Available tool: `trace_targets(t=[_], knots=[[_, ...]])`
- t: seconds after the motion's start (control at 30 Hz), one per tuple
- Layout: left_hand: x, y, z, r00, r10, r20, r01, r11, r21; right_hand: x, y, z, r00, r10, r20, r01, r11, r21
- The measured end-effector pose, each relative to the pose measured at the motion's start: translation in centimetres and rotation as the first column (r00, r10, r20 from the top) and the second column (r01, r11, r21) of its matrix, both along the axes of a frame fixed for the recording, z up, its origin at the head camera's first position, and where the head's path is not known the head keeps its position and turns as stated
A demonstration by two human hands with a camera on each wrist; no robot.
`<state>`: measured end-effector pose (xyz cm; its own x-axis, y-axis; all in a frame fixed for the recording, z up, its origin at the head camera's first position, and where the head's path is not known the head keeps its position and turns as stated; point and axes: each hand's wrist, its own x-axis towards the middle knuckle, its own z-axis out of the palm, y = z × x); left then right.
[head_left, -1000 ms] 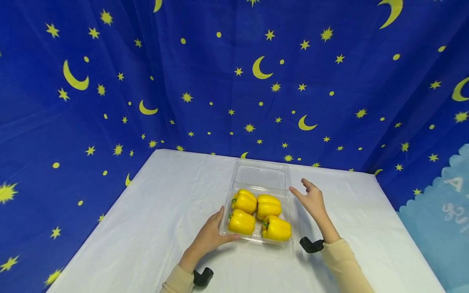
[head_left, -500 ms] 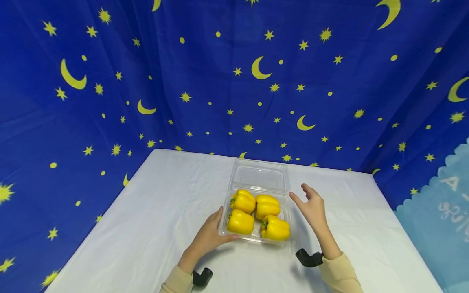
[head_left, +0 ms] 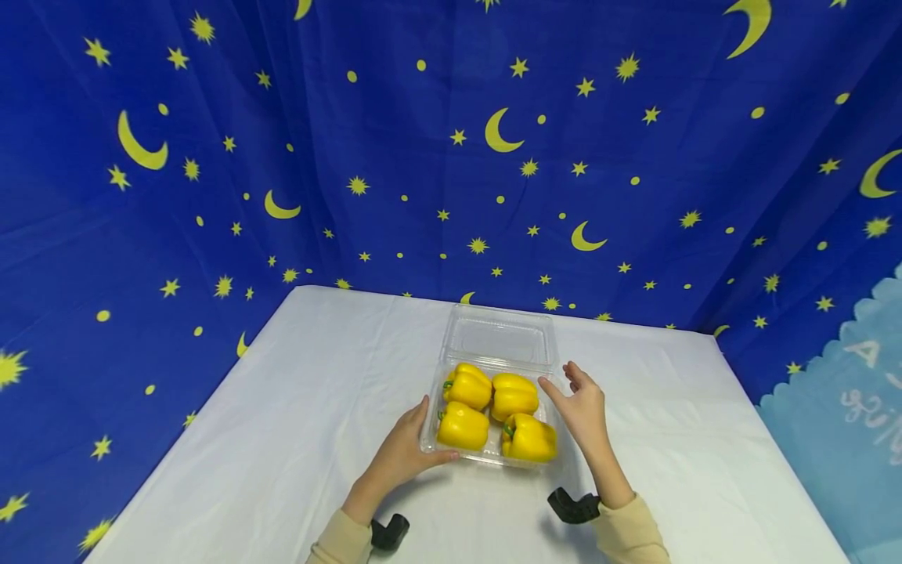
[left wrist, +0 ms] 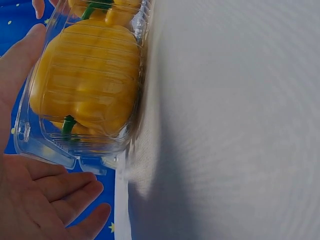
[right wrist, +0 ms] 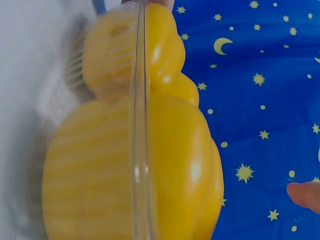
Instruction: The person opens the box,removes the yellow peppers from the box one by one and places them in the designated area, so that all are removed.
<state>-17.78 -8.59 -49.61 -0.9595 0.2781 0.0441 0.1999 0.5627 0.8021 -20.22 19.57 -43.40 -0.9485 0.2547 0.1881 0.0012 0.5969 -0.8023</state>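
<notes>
On the white table stands a clear hinged container [head_left: 499, 363], its lid [head_left: 500, 337] folded back on the far side. Several yellow bell peppers [head_left: 463, 428] lie in its base. The left hand [head_left: 400, 460] holds the near left corner, thumb along the front rim and fingers at the left side. In the left wrist view, the left hand [left wrist: 30, 195] spans that corner, around a pepper [left wrist: 87, 75] seen through the wall. The right hand [head_left: 583, 411], thumb and fingers apart, is raised by the right side, holding nothing. One fingertip [right wrist: 306, 196] shows in the right wrist view.
A blue cloth [head_left: 395, 157] with yellow moons and stars hangs behind and left of the white table [head_left: 331, 376]. At the far right is a light blue panel [head_left: 846, 407] with white lettering. Black mounts [head_left: 574, 507] sit at both wrists.
The right hand has moved left and slightly toward the person, closer to the container's right side. The left hand, container and peppers have stayed nearly in place.
</notes>
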Motion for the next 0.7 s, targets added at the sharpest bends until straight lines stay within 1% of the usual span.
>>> trace_targets(t=[0.17, 0.3, 0.4, 0.7], knots=[[0.0, 0.0, -0.1, 1.000, 0.001, -0.009, -0.001, 1.000, -0.009, 0.2, -0.8, -0.2, 1.000, -0.021, 0.021, 0.022, 0.998, -0.062], [-0.1, 0.0, -0.1, 1.000, 0.000, -0.012, 0.000, 1.000, -0.013, 0.4, -1.3, -0.5, 1.000, -0.011, 0.026, 0.013, 0.997, -0.072], [-0.1, 0.0, -0.1, 1.000, 0.000, -0.014, 0.000, 1.000, -0.012, 0.4, -1.7, -0.9, 1.000, -0.003, 0.021, 0.004, 0.998, -0.066], [-0.1, 0.1, -0.1, 1.000, -0.002, -0.014, 0.001, 1.000, -0.025, 0.4, -2.7, -2.4, 1.000, 0.001, 0.005, -0.001, 1.000, 0.007]])
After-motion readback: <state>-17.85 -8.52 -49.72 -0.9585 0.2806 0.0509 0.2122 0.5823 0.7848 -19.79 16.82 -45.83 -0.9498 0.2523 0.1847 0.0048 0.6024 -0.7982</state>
